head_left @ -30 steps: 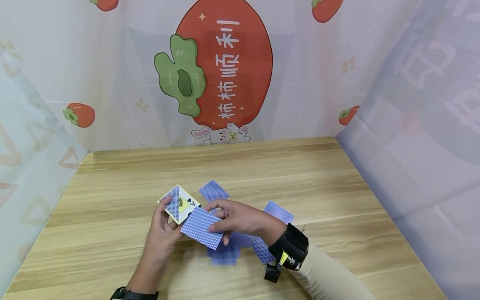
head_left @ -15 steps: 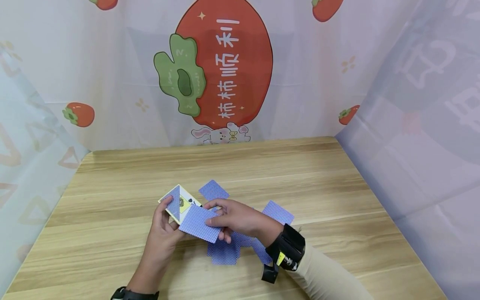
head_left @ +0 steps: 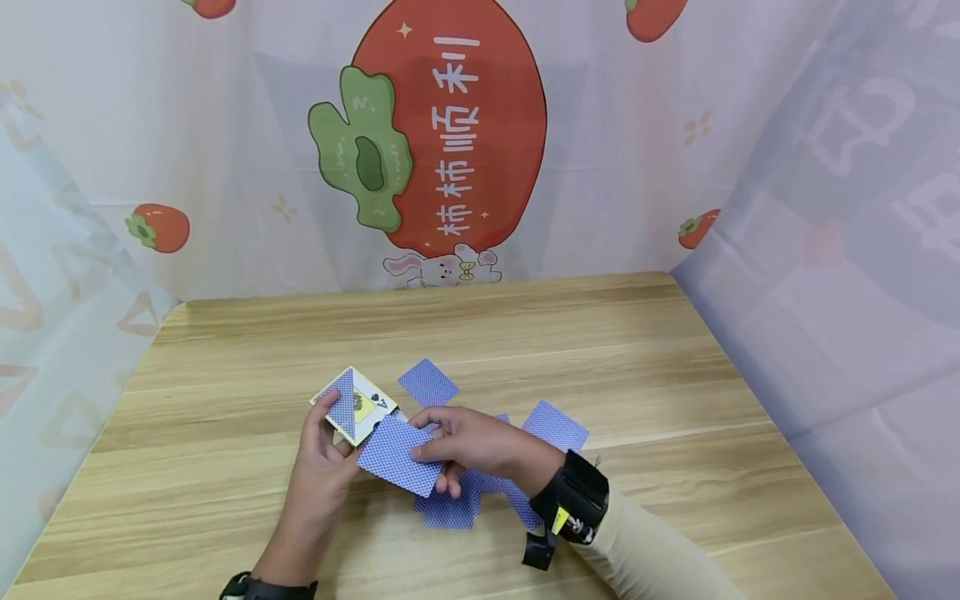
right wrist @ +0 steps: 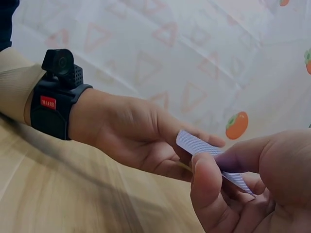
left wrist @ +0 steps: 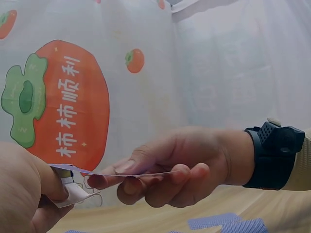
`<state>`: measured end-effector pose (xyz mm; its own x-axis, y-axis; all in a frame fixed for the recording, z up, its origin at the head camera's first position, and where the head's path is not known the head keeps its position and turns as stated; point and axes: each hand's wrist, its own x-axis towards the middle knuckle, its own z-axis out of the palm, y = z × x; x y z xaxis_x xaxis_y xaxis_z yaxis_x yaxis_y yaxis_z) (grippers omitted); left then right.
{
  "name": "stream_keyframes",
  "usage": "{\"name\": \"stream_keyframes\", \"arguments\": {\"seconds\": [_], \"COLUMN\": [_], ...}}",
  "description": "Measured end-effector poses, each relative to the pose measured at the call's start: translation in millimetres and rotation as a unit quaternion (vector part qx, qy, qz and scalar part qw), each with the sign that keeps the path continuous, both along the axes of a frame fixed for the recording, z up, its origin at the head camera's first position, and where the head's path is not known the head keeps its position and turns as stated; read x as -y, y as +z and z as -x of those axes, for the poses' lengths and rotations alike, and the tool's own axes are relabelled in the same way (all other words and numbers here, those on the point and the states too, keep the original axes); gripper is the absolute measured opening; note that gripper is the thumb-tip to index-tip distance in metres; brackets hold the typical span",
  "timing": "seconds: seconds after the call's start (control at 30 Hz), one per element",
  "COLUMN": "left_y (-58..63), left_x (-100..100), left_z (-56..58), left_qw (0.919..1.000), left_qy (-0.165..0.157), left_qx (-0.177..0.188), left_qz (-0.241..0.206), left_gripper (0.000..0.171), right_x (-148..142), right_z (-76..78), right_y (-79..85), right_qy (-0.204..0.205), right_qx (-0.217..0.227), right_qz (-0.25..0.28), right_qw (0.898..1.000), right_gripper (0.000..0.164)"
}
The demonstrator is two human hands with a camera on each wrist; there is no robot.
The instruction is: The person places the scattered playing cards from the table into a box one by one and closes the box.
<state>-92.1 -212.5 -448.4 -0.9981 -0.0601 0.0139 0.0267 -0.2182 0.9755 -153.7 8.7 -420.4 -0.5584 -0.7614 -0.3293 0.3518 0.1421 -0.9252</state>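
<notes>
In the head view my left hand (head_left: 324, 454) grips a playing card box (head_left: 363, 406) printed with an ace of spades and a blue patterned corner. My right hand (head_left: 468, 450) pinches a blue-backed playing card (head_left: 397, 454) between thumb and fingers, its far edge right at the box's open end. From the left wrist view, the card (left wrist: 131, 174) appears edge-on and slightly bowed, with the box flap (left wrist: 77, 193) hanging beneath it. The right wrist view shows the card (right wrist: 201, 144) tilted between both hands, while the box is mostly hidden behind the fingers.
Several blue-backed cards lie face down on the wooden table (head_left: 225, 367): a single card (head_left: 427, 382) beyond the hands, another card (head_left: 557, 425) to the right, and an overlapping group of cards (head_left: 450, 510) partly under my right hand. A printed curtain (head_left: 600, 167) stands behind the table.
The card in my right hand first slid up over the box's end, then dipped back toward me, uncovering more of the ace print. The box has shifted slightly left and away.
</notes>
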Motion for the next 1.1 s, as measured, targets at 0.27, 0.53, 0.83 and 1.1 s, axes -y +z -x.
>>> {"name": "stream_keyframes", "arguments": {"seconds": [0.27, 0.53, 0.83, 1.1], "left_y": [-0.5, -0.7, -1.3, -1.8], "left_x": [0, -1, -1, -3], "left_z": [-0.5, -1.0, -0.1, -0.1], "left_qw": [1.0, 0.9998, 0.9996, 0.9996], "left_qy": [-0.002, 0.001, 0.016, 0.012], "left_qx": [0.0, 0.018, 0.02, 0.019], "left_qz": [-0.002, 0.006, 0.009, 0.018], "left_gripper": [0.091, 0.096, 0.094, 0.094], "right_x": [-2, 2, 9, 15], "right_z": [3.0, 1.6, -4.2, -4.1], "right_y": [-2.3, 1.2, 0.5, 3.2], "right_qy": [-0.015, -0.06, -0.088, -0.107], "right_qx": [-0.007, 0.001, 0.034, 0.04], "right_qz": [-0.004, 0.0, 0.044, 0.088], "right_qw": [1.0, 0.998, 0.995, 0.99], "right_gripper": [0.045, 0.04, 0.042, 0.058]}}
